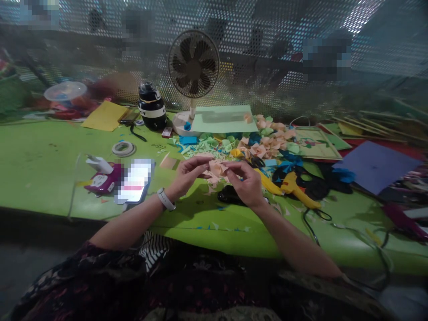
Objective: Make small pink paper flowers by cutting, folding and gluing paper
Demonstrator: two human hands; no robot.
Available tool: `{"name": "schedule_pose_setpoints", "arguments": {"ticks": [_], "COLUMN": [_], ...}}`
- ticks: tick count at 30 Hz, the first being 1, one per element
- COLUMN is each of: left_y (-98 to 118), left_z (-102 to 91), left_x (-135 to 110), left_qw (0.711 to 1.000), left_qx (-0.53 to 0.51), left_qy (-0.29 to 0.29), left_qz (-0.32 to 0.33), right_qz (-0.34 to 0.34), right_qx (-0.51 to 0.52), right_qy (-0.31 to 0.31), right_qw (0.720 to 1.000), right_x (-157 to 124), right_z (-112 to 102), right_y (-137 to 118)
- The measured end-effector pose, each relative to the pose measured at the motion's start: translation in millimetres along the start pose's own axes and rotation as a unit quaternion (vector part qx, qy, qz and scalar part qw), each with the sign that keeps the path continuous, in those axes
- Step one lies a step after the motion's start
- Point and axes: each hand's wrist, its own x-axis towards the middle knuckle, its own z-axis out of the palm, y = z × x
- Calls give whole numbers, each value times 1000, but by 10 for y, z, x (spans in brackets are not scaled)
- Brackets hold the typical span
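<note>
Between my two hands, above the green table, is a peach paper flower (217,169). My left hand (191,174) pinches its left edge, with the thumb and fingers brought together. From the other side my right hand (246,182) grips the right edge between thumb and fingertips. Beneath my right hand a black object (230,195) lies on the table, partly covered by the hand. Behind the flower spreads a pile of peach and green paper pieces (274,138). Paper scraps (214,145) are scattered in front of the fan.
A yellow glue gun (296,189) with a black cord lies to the right. On the left are a phone (135,180), a purple pouch (109,180) and a tape roll (123,148). A fan (194,64) and a black bottle (152,109) stand at the back; purple paper (376,165) lies right.
</note>
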Motion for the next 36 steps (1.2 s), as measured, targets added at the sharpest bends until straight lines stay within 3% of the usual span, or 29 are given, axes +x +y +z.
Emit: {"name": "schedule_pose_setpoints", "arguments": {"ticks": [4, 8, 14, 17, 19, 23, 25, 36], "left_y": [-23, -57, -119, -137, -140, -130, -122, -110], "left_z": [-7, -23, -102, -136, -139, -102, -80, -70], "left_x": [-1, 12, 38, 46, 52, 61, 60, 39], "left_qw": [999, 982, 899, 869, 880, 940, 956, 951], "left_qx": [43, 160, 363, 412, 403, 300, 260, 267], "left_qy": [-20, -40, -92, -98, -83, -46, -47, -49], "left_qz": [25, 94, 226, 253, 236, 157, 132, 149], "right_qz": [-20, -53, -88, -86, -56, 41, 78, 108], "right_qx": [-14, -65, -137, -136, -115, -11, 29, 53], "right_qy": [-4, -11, -39, -58, -58, -32, -34, -56], "right_qw": [1000, 996, 986, 985, 990, 999, 996, 991], "right_x": [3, 14, 17, 20, 38, 106, 132, 124], "right_z": [-2, -15, -20, -33, -67, -159, -182, -155], "right_y": [-20, -44, -41, -62, -92, -145, -152, -139]}}
